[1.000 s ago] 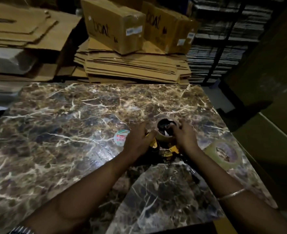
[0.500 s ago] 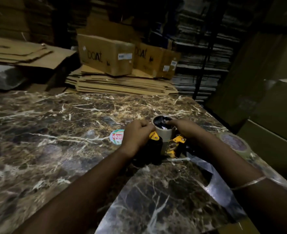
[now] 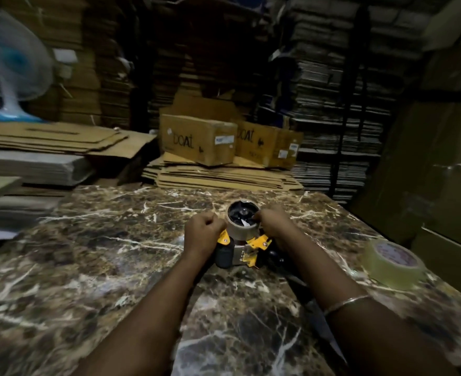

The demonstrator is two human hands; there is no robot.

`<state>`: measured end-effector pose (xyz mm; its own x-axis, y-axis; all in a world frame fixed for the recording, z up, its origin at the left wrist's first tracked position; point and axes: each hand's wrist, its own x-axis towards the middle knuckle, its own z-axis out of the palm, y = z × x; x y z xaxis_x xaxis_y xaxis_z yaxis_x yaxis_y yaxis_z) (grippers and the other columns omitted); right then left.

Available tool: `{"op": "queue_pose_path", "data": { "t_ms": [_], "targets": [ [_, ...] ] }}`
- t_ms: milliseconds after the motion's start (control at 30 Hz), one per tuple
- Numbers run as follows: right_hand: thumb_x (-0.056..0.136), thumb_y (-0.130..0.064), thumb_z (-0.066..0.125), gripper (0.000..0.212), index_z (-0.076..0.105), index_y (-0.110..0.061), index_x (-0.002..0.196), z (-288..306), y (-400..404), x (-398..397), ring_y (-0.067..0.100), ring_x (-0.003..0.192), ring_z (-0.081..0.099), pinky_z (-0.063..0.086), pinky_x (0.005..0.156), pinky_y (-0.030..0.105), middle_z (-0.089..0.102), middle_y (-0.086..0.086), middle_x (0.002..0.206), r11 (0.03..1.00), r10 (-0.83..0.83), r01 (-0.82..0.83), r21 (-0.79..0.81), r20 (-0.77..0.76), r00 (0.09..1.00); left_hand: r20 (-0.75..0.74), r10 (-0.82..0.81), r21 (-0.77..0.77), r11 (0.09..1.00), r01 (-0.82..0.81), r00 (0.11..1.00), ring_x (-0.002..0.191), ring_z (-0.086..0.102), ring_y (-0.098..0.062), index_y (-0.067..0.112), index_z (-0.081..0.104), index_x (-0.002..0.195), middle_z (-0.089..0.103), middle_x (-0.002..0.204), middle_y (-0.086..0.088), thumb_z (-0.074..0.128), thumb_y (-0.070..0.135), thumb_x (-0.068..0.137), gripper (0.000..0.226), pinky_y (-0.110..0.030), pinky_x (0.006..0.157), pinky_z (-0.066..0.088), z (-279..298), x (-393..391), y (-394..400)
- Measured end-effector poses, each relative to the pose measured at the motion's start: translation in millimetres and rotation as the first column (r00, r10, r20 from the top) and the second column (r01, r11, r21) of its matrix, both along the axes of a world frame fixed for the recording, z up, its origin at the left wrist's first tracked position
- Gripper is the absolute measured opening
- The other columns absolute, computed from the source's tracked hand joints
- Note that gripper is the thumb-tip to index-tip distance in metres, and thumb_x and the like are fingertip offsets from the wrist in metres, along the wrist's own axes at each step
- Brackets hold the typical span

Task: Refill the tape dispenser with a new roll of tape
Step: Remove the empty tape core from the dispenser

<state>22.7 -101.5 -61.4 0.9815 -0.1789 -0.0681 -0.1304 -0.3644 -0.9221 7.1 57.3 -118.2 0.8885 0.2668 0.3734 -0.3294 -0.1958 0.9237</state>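
A yellow and black tape dispenser (image 3: pixel 244 251) lies on the marble table (image 3: pixel 101 253). On its hub sits a nearly used-up tape core (image 3: pixel 242 219), pale cardboard with a dark centre. My left hand (image 3: pixel 203 236) is closed around the dispenser's left side, by the black handle. My right hand (image 3: pixel 274 225) grips the right side of the core, fingertips at its rim. A full roll of clear tape (image 3: pixel 393 263) with a red-printed core lies flat near the table's right edge, away from both hands.
Two brown boxes (image 3: pixel 199 139) stand on flattened cardboard (image 3: pixel 223 176) behind the table. A fan (image 3: pixel 9 66) stands at the far left. Tall stacks of cardboard fill the back. Large cartons (image 3: pixel 441 172) stand close to the table's right edge.
The camera has tilted up, showing more of the room. Both hands stay on the dispenser and core. The small sticker left of my left hand has gone out of sight.
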Motion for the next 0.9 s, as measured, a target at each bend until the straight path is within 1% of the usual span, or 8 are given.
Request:
{"op": "queue_pose_path", "data": {
  "t_ms": [100,233,400,467,567,700,767,900],
  "targets": [
    [0.08,-0.013,0.061,0.031,0.067,-0.014,0.11,-4.8,5.7,13.6,0.029,0.087,0.071,0.061,0.08,0.05,0.073,0.01,0.097,0.999,0.008,-0.014,0.051,0.108,0.994,0.07,0.032,0.166,0.985,-0.043,0.997,0.057,0.042,-0.018,0.009,0.042,0.052,0.046,0.063,-0.015,0.065,0.019,0.077,0.035,-0.034,0.054,0.04,4.2,-0.7,6.5],
    [0.093,-0.005,0.06,0.03,0.067,-0.019,0.119,-7.4,5.5,12.4,0.013,0.076,0.069,0.06,0.067,0.033,0.072,0.0,0.092,0.997,0.007,-0.029,0.078,0.272,0.962,0.139,0.029,0.306,0.95,-0.07,0.99,0.064,0.044,-0.006,0.021,0.045,0.056,0.049,0.075,-0.005,0.064,0.014,0.092,0.041,-0.014,0.056,0.032,6.1,-0.1,10.4],
    [0.096,-0.005,0.058,0.035,0.063,-0.013,0.13,-13.5,1.2,10.0,0.018,0.079,0.074,0.062,0.057,0.035,0.071,0.009,0.111,0.986,0.037,-0.09,0.141,0.339,0.94,0.05,-0.024,0.095,0.995,0.02,0.998,0.071,0.066,-0.034,0.019,0.063,0.069,0.067,0.072,-0.01,0.069,0.026,0.078,0.013,-0.046,0.061,0.054,10.5,0.0,10.8],
    [0.097,-0.008,0.059,0.036,0.061,-0.015,0.132,-14.5,0.5,5.5,0.022,0.085,0.074,0.064,0.062,0.042,0.069,0.006,0.113,0.987,0.045,-0.098,0.13,0.363,0.931,0.034,-0.078,0.003,0.997,0.078,0.996,0.078,0.069,-0.036,0.021,0.069,0.083,0.071,0.084,-0.012,0.068,0.025,0.077,0.007,-0.048,0.067,0.056,19.0,1.1,14.7],
    [0.096,-0.012,0.062,0.037,0.062,-0.018,0.132,-15.8,0.8,-2.4,0.026,0.092,0.072,0.064,0.072,0.053,0.067,-0.002,0.107,0.989,0.082,-0.123,0.077,0.404,0.911,-0.034,-0.159,-0.107,0.982,0.154,0.987,0.084,0.067,-0.032,0.019,0.07,0.1,0.07,0.105,-0.015,0.065,0.032,0.08,0.025,-0.041,0.071,0.053,30.8,5.8,17.7],
    [0.085,-0.03,0.063,0.044,0.065,-0.023,0.129,-13.8,2.1,-12.1,0.024,0.107,0.068,0.06,0.085,0.052,0.069,-0.004,0.119,0.993,0.109,-0.121,-0.005,0.477,0.872,-0.07,-0.156,-0.042,0.987,0.154,0.985,0.098,0.067,-0.029,0.016,0.069,0.117,0.07,0.113,-0.01,0.066,0.047,0.069,0.058,-0.035,0.076,0.051,33.8,8.8,18.7],
    [0.088,-0.028,0.064,0.042,0.066,-0.023,0.13,-13.1,2.0,-14.0,0.019,0.115,0.065,0.058,0.093,0.049,0.069,-0.004,0.125,0.99,0.142,-0.125,-0.068,0.512,0.847,-0.079,-0.139,0.01,0.99,0.14,0.987,0.101,0.067,-0.025,0.019,0.067,0.122,0.07,0.115,-0.006,0.069,0.055,0.063,0.069,-0.036,0.077,0.053,35.0,7.1,18.2],
    [0.093,-0.024,0.064,0.039,0.065,-0.025,0.133,-13.5,0.8,-18.5,0.015,0.113,0.066,0.06,0.09,0.046,0.069,-0.005,0.128,0.985,0.171,-0.138,-0.101,0.541,0.824,-0.075,-0.147,0.128,0.979,0.156,0.986,0.094,0.069,-0.023,0.026,0.073,0.101,0.075,0.1,-0.002,0.067,0.048,0.069,0.039,-0.038,0.08,0.054,39.5,-0.2,16.3]
  ]
}}
